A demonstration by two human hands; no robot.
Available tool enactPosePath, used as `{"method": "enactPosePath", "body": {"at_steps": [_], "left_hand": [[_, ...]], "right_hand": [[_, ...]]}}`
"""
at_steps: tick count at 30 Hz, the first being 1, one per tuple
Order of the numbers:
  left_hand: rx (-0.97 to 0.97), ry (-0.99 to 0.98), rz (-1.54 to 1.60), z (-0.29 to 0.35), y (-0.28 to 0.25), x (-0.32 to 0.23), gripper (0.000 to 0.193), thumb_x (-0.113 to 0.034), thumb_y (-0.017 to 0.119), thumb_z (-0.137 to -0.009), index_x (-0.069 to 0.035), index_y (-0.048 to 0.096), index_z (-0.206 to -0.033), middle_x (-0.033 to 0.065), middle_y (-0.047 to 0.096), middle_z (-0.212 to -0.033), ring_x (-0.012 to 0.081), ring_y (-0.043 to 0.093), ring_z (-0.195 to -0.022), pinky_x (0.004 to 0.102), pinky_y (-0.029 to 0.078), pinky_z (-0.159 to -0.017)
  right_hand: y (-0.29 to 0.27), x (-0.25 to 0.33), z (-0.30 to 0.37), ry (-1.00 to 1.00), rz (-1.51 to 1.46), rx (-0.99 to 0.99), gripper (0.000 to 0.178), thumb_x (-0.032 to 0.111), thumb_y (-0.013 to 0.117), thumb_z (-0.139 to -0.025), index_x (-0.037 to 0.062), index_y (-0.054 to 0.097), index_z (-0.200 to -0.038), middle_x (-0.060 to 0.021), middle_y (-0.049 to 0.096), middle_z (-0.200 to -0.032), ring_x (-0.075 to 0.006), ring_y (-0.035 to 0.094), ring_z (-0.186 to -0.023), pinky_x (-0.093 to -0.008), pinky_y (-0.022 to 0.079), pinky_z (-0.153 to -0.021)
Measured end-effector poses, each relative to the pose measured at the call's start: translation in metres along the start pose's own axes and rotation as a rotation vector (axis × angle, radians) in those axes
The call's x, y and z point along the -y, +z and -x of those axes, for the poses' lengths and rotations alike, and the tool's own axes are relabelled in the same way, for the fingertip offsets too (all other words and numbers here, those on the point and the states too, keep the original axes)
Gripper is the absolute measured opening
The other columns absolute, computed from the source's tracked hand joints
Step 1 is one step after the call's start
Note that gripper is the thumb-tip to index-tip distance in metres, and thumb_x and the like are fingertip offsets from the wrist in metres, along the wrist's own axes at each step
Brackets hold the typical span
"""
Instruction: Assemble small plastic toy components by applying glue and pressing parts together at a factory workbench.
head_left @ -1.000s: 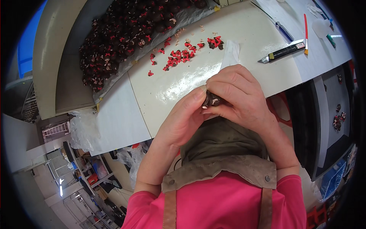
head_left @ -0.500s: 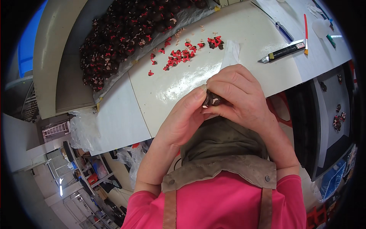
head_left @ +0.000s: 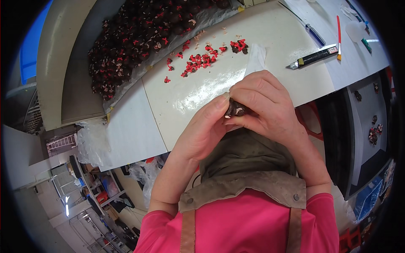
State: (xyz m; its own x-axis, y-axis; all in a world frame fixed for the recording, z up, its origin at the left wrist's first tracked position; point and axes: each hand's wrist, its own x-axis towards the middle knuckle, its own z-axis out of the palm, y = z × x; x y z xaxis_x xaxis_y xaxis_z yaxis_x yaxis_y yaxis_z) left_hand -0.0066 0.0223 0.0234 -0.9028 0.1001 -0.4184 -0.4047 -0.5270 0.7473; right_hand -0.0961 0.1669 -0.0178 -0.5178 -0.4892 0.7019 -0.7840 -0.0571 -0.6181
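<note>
Between both hands, just over the table's near edge, is a small dark brown figurine piece (head_left: 235, 110) with pale pink patches. My left hand (head_left: 209, 120) pinches it from the left, thumb on top. From the right, my right hand (head_left: 263, 103) curls its fingers over it, hiding much of the piece. Beyond the hands, small red bow-shaped parts with dark bits (head_left: 198, 63) lie loose on the table, and another little cluster of red and dark parts (head_left: 239, 46) sits to their right.
A large heap of dark, red and pink pieces (head_left: 135, 46) fills the far left on plastic sheeting. A utility knife (head_left: 314, 57), a screwdriver (head_left: 315, 35) and a red-handled brush (head_left: 338, 38) lie at the right. A dark-edged tray (head_left: 367, 126) with several pieces stands lower right.
</note>
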Motion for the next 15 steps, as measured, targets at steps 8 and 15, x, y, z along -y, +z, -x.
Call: {"method": "enactPosePath", "body": {"at_steps": [8, 15], "left_hand": [[0.003, -0.007, 0.013, -0.0003, -0.0015, 0.0001, 0.044, -0.036, 0.044, -0.095, -0.003, 0.047, -0.123, 0.0062, 0.053, -0.114, 0.0146, 0.051, -0.105, 0.0332, 0.042, -0.091], [0.014, -0.002, 0.027, 0.0002, -0.0034, 0.0004, 0.042, -0.035, 0.045, -0.095, -0.003, 0.048, -0.123, 0.0054, 0.053, -0.114, 0.0143, 0.052, -0.105, 0.0332, 0.042, -0.091]], "right_hand": [[0.0006, 0.0005, -0.0001, 0.000, 0.004, -0.003, 0.043, 0.018, 0.080, -0.056, 0.0010, 0.060, -0.090, -0.0075, 0.061, -0.089, -0.0264, 0.057, -0.083, -0.0348, 0.048, -0.071], [0.0011, 0.0008, -0.0001, 0.003, 0.019, 0.005, 0.044, 0.018, 0.081, -0.056, 0.0014, 0.061, -0.091, -0.0073, 0.061, -0.089, -0.0264, 0.058, -0.083, -0.0348, 0.048, -0.071]]}}
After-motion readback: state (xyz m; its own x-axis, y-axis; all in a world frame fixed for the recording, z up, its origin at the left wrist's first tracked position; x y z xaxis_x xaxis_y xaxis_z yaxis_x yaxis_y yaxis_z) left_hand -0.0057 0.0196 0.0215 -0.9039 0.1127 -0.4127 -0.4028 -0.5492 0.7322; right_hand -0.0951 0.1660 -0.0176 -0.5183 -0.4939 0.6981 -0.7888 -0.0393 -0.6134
